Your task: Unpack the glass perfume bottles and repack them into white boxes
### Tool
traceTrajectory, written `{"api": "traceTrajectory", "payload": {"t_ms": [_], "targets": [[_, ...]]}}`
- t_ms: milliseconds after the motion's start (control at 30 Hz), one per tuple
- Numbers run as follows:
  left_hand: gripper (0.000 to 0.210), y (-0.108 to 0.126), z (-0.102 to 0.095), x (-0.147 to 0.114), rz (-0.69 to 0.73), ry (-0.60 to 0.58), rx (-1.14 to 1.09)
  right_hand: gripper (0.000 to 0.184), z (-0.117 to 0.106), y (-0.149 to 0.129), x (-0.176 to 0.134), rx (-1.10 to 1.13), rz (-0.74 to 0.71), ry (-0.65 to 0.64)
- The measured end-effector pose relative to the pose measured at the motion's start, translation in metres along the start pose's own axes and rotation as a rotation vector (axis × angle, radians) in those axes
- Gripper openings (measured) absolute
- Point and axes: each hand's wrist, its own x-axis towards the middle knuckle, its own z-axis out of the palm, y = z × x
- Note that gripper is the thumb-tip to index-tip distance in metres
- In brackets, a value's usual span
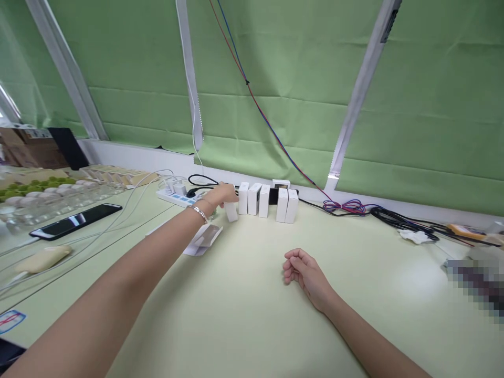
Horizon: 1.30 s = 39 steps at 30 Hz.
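My left hand [224,194] reaches to the back of the table, its fingers closed on the top of a small white box [231,212], which is slightly tilted. Just right of it stands a row of similar upright white boxes [254,199], with a gap before the last two boxes [287,206]. An unfolded white carton [202,239] lies below my left wrist, partly hidden by the forearm. My right hand [305,275] rests over the middle of the table, fingers loosely curled together, with nothing visible in them.
A power strip [177,197] with plugs and cables sits behind my left arm. Left of it lie a phone [76,220], a beige mouse-shaped object [43,259] and several glass jars [43,210]. Coiled cables [405,223] run along the back right, below green blinds [283,105].
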Motion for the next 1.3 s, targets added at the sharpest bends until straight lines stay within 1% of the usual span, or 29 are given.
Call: {"api": "traceTrajectory", "payload": {"t_ms": [67, 133, 200, 267, 300, 367, 433, 467, 500, 567, 667, 767, 867, 900, 967, 1033, 1100, 1167, 1233, 1300], "targets": [[0.035, 0.006, -0.003, -0.019, 0.000, -0.082, 0.031, 0.020, 0.001, 0.001, -0.001, -0.034, -0.011, -0.003], [0.037, 0.012, -0.004, -0.041, 0.039, -0.140, 0.028, 0.017, 0.003, 0.002, -0.003, -0.128, -0.057, 0.011], [0.044, 0.017, -0.003, -0.064, 0.106, -0.171, -0.009, 0.016, 0.007, 0.002, -0.005, -0.283, -0.148, 0.044], [0.054, 0.020, 0.000, -0.088, 0.178, -0.197, -0.065, 0.020, 0.011, 0.002, -0.010, -0.438, -0.250, 0.061], [0.061, 0.020, 0.003, -0.099, 0.215, -0.225, -0.118, 0.025, 0.013, 0.002, -0.012, -0.501, -0.293, 0.055], [0.073, 0.020, 0.011, -0.117, 0.305, -0.323, -0.300, 0.035, 0.018, 0.002, -0.017, -0.587, -0.341, 0.029], [0.081, 0.017, 0.024, -0.129, 0.405, -0.415, -0.525, 0.048, 0.022, 0.004, -0.021, -0.631, -0.362, 0.024], [0.083, 0.016, 0.032, -0.133, 0.450, -0.434, -0.622, 0.055, 0.024, 0.005, -0.021, -0.640, -0.376, 0.038], [0.084, 0.015, 0.042, -0.136, 0.485, -0.426, -0.696, 0.060, 0.025, 0.007, -0.022, -0.644, -0.401, 0.060], [0.085, 0.014, 0.061, -0.138, 0.526, -0.349, -0.796, 0.064, 0.025, 0.011, -0.021, -0.643, -0.483, 0.124], [0.077, 0.015, 0.087, -0.139, 0.512, -0.206, -0.855, 0.056, 0.022, 0.014, -0.019, -0.632, -0.604, 0.201], [0.056, 0.016, 0.103, -0.141, 0.463, -0.056, -0.857, 0.047, 0.017, 0.013, -0.019, -0.585, -0.644, 0.242], [0.041, 0.015, 0.111, -0.145, 0.484, 0.096, -0.879, 0.037, 0.014, 0.012, -0.019, -0.563, -0.625, 0.246], [0.038, 0.014, 0.114, -0.147, 0.510, 0.114, -0.913, 0.036, 0.013, 0.011, -0.019, -0.557, -0.622, 0.236], [0.034, 0.015, 0.119, -0.149, 0.568, 0.101, -1.027, 0.035, 0.010, 0.011, -0.018, -0.536, -0.636, 0.214], [0.034, 0.016, 0.124, -0.151, 0.616, 0.076, -1.149, 0.038, 0.008, 0.011, -0.016, -0.531, -0.664, 0.188], [0.036, 0.016, 0.126, -0.153, 0.641, 0.072, -1.196, 0.041, 0.006, 0.010, -0.016, -0.567, -0.698, 0.162], [0.042, 0.016, 0.125, -0.155, 0.671, 0.101, -1.125, 0.045, 0.005, 0.009, -0.017, -0.642, -0.740, 0.140], [0.052, 0.016, 0.121, -0.159, 0.725, 0.133, -0.981, 0.048, 0.005, 0.007, -0.019, -0.719, -0.797, 0.128], [0.056, 0.015, 0.116, -0.164, 0.783, 0.139, -0.866, 0.052, 0.007, 0.006, -0.020, -0.795, -0.872, 0.113]]}}
